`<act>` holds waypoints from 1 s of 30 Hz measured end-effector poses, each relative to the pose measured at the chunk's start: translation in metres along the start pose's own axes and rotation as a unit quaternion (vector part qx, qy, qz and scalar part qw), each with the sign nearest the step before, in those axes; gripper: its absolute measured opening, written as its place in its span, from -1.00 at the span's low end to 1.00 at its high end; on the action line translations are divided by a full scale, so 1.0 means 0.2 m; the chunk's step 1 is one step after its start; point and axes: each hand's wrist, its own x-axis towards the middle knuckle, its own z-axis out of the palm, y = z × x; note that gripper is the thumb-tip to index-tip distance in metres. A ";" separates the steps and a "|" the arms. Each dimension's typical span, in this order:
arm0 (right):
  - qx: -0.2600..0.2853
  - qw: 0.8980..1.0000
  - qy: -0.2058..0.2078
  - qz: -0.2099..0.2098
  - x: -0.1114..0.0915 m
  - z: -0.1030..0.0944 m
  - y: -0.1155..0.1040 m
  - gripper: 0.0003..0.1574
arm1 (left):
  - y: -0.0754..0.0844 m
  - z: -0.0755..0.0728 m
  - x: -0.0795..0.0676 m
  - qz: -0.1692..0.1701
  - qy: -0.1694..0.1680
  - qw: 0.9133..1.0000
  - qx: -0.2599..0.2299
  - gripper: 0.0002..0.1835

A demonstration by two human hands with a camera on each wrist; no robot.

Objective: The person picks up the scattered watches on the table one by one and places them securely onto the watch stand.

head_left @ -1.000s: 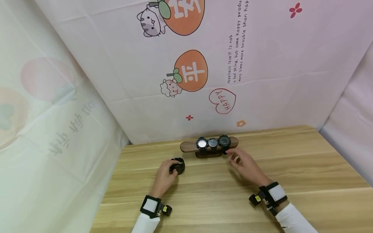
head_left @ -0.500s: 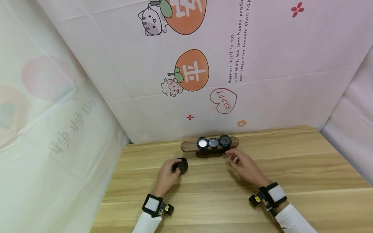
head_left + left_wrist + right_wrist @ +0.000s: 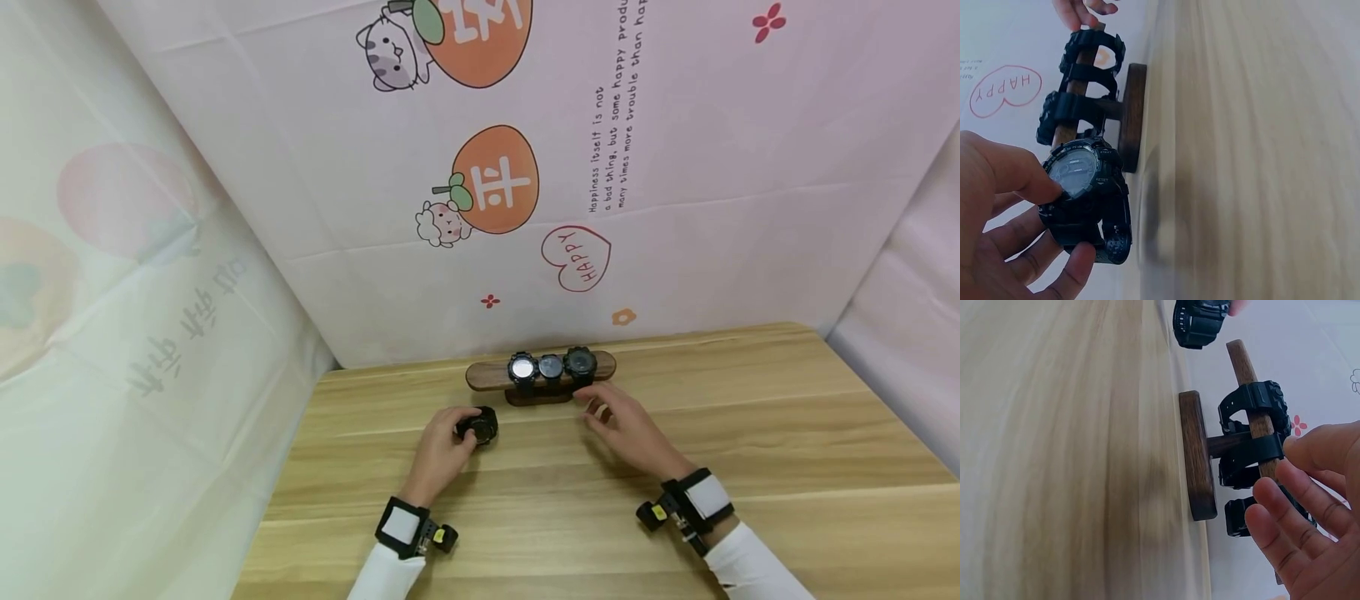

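Observation:
My left hand pinches a black digital wristwatch, thumb on its face and fingers about the looped strap. The watch is held to the front left of a dark wooden watch stand. On the stand's bar sit three black watches: a left one with a bright face, a middle one and a larger right one. My right hand is at the stand's right end, fingers loosely bent, index fingertip right by the right watch's strap. In the right wrist view its fingers overlap the bar and straps.
The stand's base rests near the back edge of the wood-grain table. Behind it hangs a white printed cloth, with another cloth along the left side. Each wrist wears a strapped camera.
My left hand has moved to the right with the wristwatch, closer to the stand. The right hand has shifted very slightly left at the stand's right end.

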 end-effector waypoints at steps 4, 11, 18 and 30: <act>0.000 1.000 -0.002 0.002 0.00 0.00 -0.01 -0.55 | 0.03 0.01 0.01 0.010 -0.006 1.000 -0.004 -0.68; 0.002 1.000 -0.004 -0.001 0.01 0.00 -0.02 -0.55 | 0.09 0.04 0.04 0.027 -0.011 1.000 -0.004 -0.70; 0.004 1.000 -0.007 0.003 0.02 0.00 -0.04 -0.54 | 0.13 0.08 0.06 0.057 -0.021 0.998 -0.005 -0.71; 0.012 1.000 -0.013 -0.008 0.02 0.03 -0.05 -0.52 | 0.24 0.16 0.11 0.066 -0.039 0.997 -0.030 -0.71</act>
